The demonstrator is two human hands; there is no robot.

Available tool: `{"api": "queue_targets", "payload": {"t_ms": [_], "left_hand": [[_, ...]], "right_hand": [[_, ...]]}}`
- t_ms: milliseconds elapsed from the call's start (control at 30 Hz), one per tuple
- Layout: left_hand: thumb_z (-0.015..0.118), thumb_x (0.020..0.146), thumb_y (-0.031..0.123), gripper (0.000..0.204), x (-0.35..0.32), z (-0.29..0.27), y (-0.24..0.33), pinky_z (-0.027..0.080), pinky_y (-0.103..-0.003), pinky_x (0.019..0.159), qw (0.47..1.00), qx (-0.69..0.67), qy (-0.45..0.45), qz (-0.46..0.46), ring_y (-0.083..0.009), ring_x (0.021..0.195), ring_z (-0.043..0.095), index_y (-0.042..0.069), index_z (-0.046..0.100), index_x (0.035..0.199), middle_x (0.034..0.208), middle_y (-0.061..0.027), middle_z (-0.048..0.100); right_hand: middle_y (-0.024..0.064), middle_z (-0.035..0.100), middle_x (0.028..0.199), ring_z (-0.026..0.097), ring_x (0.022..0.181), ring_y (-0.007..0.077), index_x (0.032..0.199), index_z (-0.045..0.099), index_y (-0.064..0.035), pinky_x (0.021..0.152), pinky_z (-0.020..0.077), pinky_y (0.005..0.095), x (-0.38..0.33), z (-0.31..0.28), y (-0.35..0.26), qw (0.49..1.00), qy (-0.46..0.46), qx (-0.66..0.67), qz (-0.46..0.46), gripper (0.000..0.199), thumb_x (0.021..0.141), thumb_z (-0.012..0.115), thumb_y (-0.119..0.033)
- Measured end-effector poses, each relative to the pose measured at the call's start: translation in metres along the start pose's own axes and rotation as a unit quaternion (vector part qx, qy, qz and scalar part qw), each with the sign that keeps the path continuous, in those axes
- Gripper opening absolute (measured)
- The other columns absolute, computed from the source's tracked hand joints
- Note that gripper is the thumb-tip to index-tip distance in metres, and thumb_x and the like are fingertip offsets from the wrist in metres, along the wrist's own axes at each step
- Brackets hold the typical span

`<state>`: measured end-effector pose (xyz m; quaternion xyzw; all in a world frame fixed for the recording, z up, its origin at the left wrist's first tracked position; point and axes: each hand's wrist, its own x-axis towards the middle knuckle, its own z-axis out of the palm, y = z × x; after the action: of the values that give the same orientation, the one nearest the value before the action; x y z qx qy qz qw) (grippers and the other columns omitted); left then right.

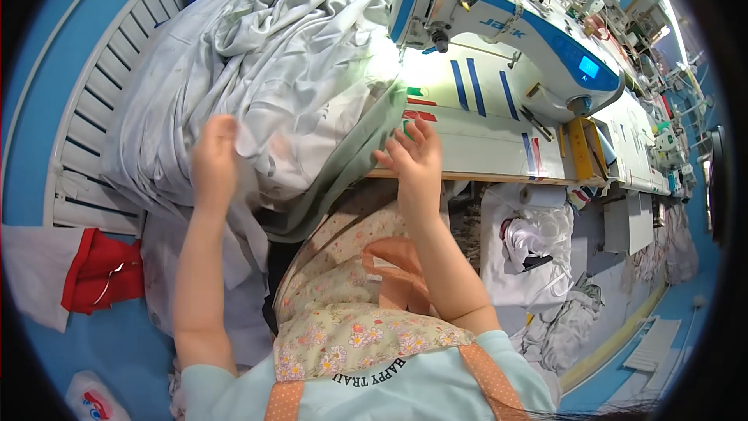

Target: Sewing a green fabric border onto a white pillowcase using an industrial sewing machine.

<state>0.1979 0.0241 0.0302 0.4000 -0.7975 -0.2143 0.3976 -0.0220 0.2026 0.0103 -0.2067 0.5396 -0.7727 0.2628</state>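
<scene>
A large heap of pale grey fabric [167, 101] lies in folds to the left of a white and blue sewing machine [499, 19], and part of it hangs over the table's front edge. My left hand [215, 157], blurred by motion, is closed at the near side of the heap, with a blurred fold of the fabric in its grip. A grey-green fabric edge [354, 136] runs from under the machine's needle area down toward my lap. Just right of that edge, my right hand [414, 154] is raised with its fingers bent and apart, holding nothing.
Scissors [536, 123] and a yellow block-like holder [584, 148] stand on the worktable [483, 157], right of my right hand. A white slatted rail [89, 129] bounds the left side. Below the table hang white cloth and cords [538, 242]; red cloth [101, 273] lies lower left.
</scene>
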Motion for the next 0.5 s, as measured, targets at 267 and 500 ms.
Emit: {"api": "queue_targets", "payload": {"t_ms": [267, 500], "left_hand": [[0.051, 0.095, 0.02, 0.011, 0.04, 0.056, -0.029, 0.047, -0.053, 0.066, 0.963, 0.22, -0.111, 0.105, -0.0417, 0.077, 0.064, 0.01, 0.056, 0.097, 0.079, -0.0185, 0.066], [0.05, 0.095, 0.023, 0.018, 0.097, 0.058, -0.066, 0.048, -0.054, 0.069, 0.948, 0.286, -0.108, 0.085, -0.0426, 0.079, 0.064, 0.009, 0.06, 0.103, 0.084, -0.0197, 0.068]], "right_hand": [[0.0163, 0.064, 0.106, 0.066, 0.081, 0.0181, 0.136, 0.032, 0.0063, 0.053, 0.0485, 0.0227, -0.012, -0.003, -0.01, 0.963, -0.112, -0.009, 0.243, 0.063, 0.089, 0.066, -0.017], [0.005, 0.066, 0.101, 0.063, 0.084, 0.0118, 0.118, 0.054, -0.002, 0.064, 0.0474, 0.023, -0.059, 0.003, 0.034, 0.976, -0.024, 0.032, 0.214, 0.033, 0.091, 0.066, -0.016]]}}
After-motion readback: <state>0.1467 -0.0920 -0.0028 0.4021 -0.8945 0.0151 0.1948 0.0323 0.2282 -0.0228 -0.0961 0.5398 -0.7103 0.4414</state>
